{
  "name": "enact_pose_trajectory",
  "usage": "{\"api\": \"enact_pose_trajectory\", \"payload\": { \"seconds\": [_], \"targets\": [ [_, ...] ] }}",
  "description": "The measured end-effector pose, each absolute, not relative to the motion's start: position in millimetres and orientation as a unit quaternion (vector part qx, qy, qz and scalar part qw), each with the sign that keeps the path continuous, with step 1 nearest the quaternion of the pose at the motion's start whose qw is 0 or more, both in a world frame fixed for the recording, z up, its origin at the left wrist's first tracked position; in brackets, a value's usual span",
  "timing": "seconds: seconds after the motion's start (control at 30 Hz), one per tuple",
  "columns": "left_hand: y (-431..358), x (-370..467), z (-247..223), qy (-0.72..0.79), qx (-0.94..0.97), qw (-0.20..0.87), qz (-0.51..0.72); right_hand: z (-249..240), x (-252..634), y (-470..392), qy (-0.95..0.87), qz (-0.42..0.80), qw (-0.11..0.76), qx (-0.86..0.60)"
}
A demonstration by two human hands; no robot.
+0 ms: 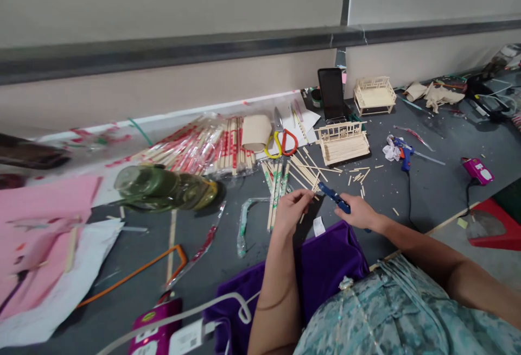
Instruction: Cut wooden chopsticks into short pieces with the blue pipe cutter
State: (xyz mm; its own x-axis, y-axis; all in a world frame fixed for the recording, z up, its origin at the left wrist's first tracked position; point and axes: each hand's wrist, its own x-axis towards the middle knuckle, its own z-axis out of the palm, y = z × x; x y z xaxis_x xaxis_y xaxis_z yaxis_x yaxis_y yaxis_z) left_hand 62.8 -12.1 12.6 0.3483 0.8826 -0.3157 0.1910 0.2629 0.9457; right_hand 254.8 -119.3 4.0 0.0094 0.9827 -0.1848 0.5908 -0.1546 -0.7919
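My left hand (pixel 293 207) is closed in a pinch on a thin wooden stick (pixel 316 182) that points up and away. Facing it from the right, my right hand (pixel 358 213) is wrapped round a dark blue pliers-like cutter (pixel 332 196), whose tip is close to the stick. Whether its jaws touch the stick I cannot tell. Just beyond the hands lie a pile of loose thin sticks (pixel 303 168) and a miniature wooden bench (pixel 345 151) with a railed back. Paper-wrapped chopsticks (pixel 277 184) with green print are beside my left hand.
A phone (pixel 331 94) stands behind, next to a second miniature bench (pixel 374 97). A blue glue gun (pixel 405 154) lies at right. Scissors (pixel 280 143), wrapped chopsticks (pixel 195 146), a green bottle (pixel 163 188) and an orange-framed saw (pixel 138 276) are to the left. Purple cloth (pixel 325 260) lies nearest me.
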Motion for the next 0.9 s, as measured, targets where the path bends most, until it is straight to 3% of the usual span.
{"api": "enact_pose_trajectory", "payload": {
  "seconds": [0.27,0.53,0.9],
  "targets": [
    [-20,73,18,0.472,0.495,0.672,0.284,21,262,-118,-0.455,0.541,0.417,-0.571],
    [-24,75,22,0.440,0.438,0.728,0.291,28,246,-99,-0.413,0.472,0.526,-0.574],
    [-30,82,17,0.395,0.371,0.801,0.253,32,240,-68,-0.417,0.367,0.535,-0.636]
  ]
}}
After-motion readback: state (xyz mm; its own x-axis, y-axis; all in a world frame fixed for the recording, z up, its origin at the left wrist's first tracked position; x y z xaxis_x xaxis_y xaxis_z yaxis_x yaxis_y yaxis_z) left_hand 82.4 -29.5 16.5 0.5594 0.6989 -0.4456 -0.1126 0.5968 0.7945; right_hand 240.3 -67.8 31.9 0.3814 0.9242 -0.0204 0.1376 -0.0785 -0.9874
